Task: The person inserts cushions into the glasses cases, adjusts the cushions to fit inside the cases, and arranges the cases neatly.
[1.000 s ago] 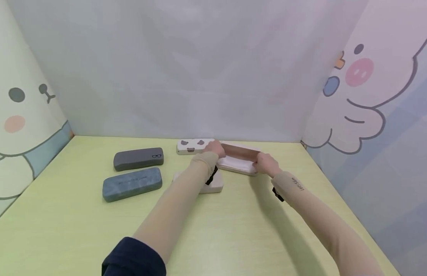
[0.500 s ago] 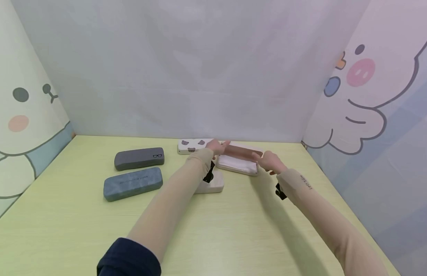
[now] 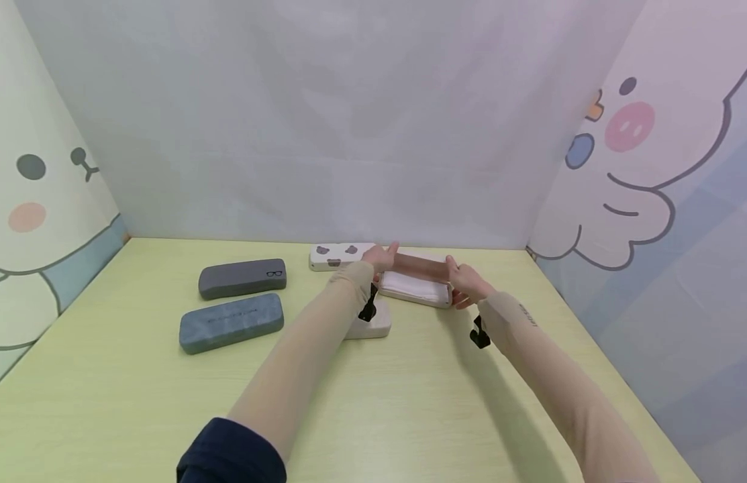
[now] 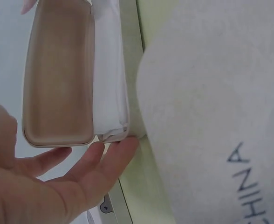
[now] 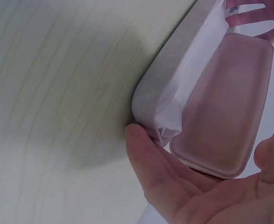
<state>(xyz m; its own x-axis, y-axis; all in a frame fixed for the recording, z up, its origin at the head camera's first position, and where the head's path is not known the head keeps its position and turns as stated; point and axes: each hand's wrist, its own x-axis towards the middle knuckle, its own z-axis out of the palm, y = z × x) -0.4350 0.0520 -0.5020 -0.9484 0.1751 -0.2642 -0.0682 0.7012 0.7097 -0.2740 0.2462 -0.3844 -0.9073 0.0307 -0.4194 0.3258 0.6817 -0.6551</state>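
Note:
An open eyeglass case (image 3: 421, 267) with a brown lining stands at the back of the table, its lid raised. White folded cloth or paper (image 3: 415, 288) lies in its base. My left hand (image 3: 379, 257) is at the left end of the case; in the left wrist view its extended fingertips (image 4: 127, 147) touch or nearly touch the base's end, thumb apart. At the opposite end is my right hand (image 3: 468, 283), thumb raised. Its fingers (image 5: 144, 149) reach along the case's end in the right wrist view. Neither hand is wrapped round the case.
Left of the open case lies a white case with brown patches (image 3: 333, 257). A pale case (image 3: 370, 326) sits in front, partly behind my left forearm. Further left are a dark grey case (image 3: 243, 278) and a blue-grey case (image 3: 231, 323). A curtain (image 3: 325, 134) hangs behind the table.
A second ago both hands held the case's ends with curled fingers. They have since loosened and spread, thumbs lifting. The right hand moved out, then back to the case. The lid stays raised.

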